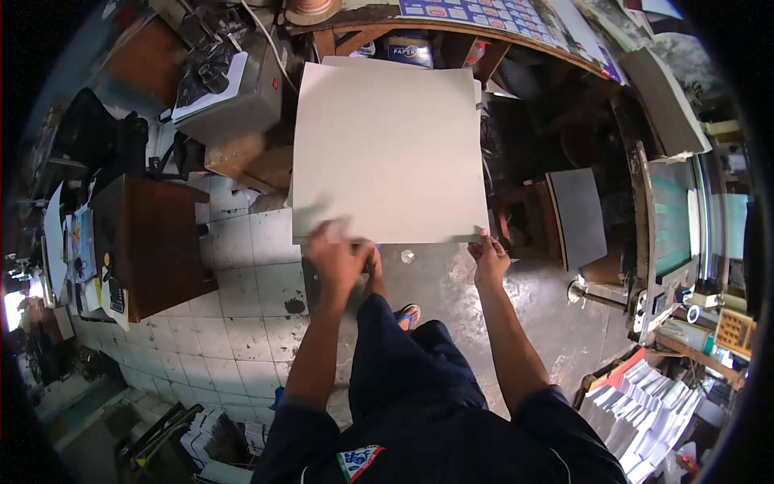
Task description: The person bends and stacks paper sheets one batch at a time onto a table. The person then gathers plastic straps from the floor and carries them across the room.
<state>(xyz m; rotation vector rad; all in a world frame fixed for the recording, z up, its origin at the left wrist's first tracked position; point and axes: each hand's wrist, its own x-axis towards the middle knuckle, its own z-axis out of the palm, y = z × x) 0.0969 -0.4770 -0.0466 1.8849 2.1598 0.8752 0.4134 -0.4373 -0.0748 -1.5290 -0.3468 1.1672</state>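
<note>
A large off-white sheet of paper or card (391, 153) lies flat in front of me, its near edge toward my body. Part of another pale sheet (375, 61) shows beyond its far edge, beneath it. My right hand (489, 256) pinches the sheet's near right corner, thumb on top and fingers curled below. Over the near left corner is my left hand (334, 256), smeared by motion. Its fingers are too blurred to read, and whether it touches the sheet I cannot tell.
A wooden bench (355, 34) with a blue printed sheet (500, 20) stands beyond. On the left are a grey metal box (250, 105) and a brown cabinet (157, 246). To the right are a dark grey panel (576, 218) and stacked papers (637, 415). My sandalled foot (408, 316) is on the floor.
</note>
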